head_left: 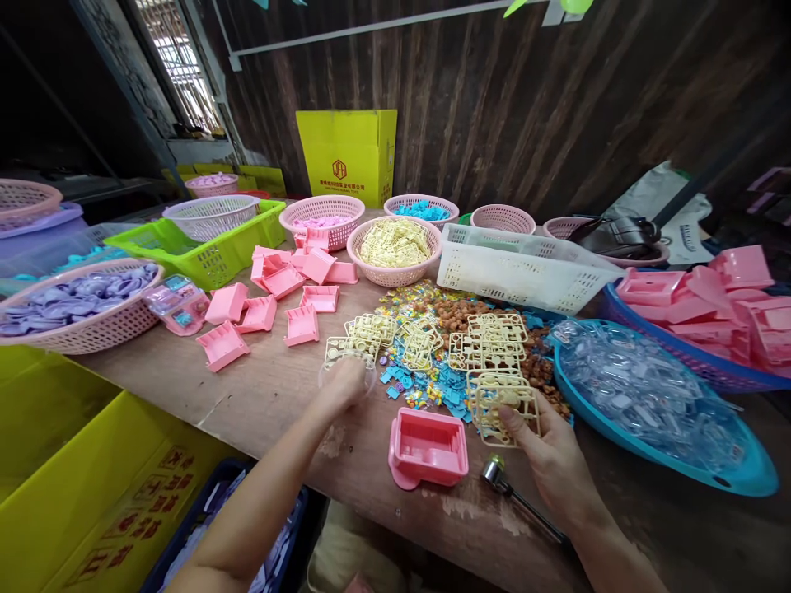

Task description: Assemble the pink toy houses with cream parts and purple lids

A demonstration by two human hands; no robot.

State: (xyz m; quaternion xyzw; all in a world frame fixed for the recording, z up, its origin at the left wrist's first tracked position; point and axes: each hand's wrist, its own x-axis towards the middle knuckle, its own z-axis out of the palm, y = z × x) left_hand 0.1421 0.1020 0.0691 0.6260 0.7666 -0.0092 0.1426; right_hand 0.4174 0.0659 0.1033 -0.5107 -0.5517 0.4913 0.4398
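Observation:
My right hand (556,445) is closed on a cream plastic parts frame (494,403), thumb across its lower right side. My left hand (347,380) is curled down over a small clear round dish (371,380); its fingertips and anything in them are hidden. Between my hands, near the table's front edge, lies a hollow pink plastic tray-like part (429,441), its inside facing up. Just right of it rests a small hammer (494,469) with a dark handle. More cream parts frames (494,329) lie behind, on piles of blue pieces (454,391) and small brown pieces (457,317).
Pink housings (302,325) are scattered at left centre. Behind stand a basket of cream frames (394,247) and a white crate (525,268). A blue basin (655,403) of clear plastic parts is at right, a basket of purple parts (80,296) at left. A yellow carton (92,478) is lower left.

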